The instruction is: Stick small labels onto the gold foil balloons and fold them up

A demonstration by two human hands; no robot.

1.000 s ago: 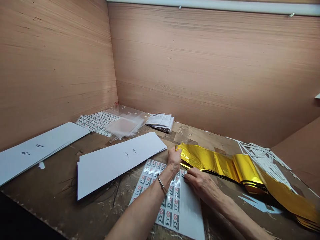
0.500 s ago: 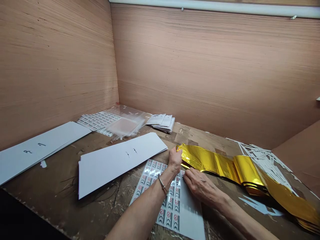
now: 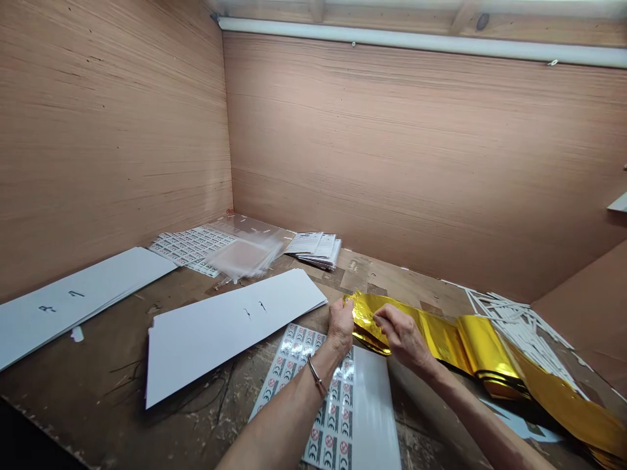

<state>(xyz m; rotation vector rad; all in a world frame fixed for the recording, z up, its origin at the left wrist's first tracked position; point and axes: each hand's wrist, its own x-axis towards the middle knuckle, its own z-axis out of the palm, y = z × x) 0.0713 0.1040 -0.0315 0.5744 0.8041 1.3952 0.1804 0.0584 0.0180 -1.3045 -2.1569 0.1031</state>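
Observation:
My left hand (image 3: pixel 341 321) is closed round the near end of a long shiny gold foil strip (image 3: pixel 443 338), which runs off to the right in folds. Just above the foil, my right hand (image 3: pixel 402 334) has its thumb and fingers pinched together. Whatever sits between those fingertips, if anything, is too small to make out. Under my forearms lies a sheet of CE-mark stickers (image 3: pixel 289 350), its right part bare white backing. A stack of long white cards (image 3: pixel 235 333) with pen marks lies left of my left hand.
Another white card stack (image 3: pixel 98 290) lies far left. Toward the back are more sticker sheets (image 3: pixel 193 248), clear plastic bags (image 3: pixel 247 254) and printed leaflets (image 3: pixel 316 248). White strips (image 3: pixel 519 326) are piled at right. Wooden walls (image 3: pixel 392 163) close in the table.
My right hand has lifted from the sticker sheet and moved up and right, over the gold foil, with fingers now pinched. My left hand keeps its grip. The view has tilted up slightly.

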